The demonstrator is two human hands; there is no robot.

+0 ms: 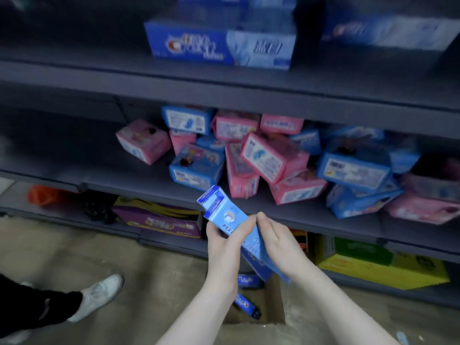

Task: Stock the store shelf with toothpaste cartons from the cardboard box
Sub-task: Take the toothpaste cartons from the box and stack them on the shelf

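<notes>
Both hands hold a bundle of blue toothpaste cartons (219, 210) in front of the shelves, tilted with the far end up and to the left. My left hand (222, 242) grips it from the left, thumb across the top face. My right hand (276, 247) clasps its right side with the fingers together. Below my forearms stands the open cardboard box (276, 307) on the floor, with two more blue toothpaste cartons (246, 295) lying inside. On the upper shelf (224, 78) lies a stack of blue toothpaste cartons (219, 43).
The middle shelf (139, 180) carries a jumbled heap of pink and blue packs (273, 158); its left part is bare. Purple (159, 217) and yellow-green (380, 265) boxes sit on the bottom level. A person's leg and white shoe (99, 295) stand at the lower left.
</notes>
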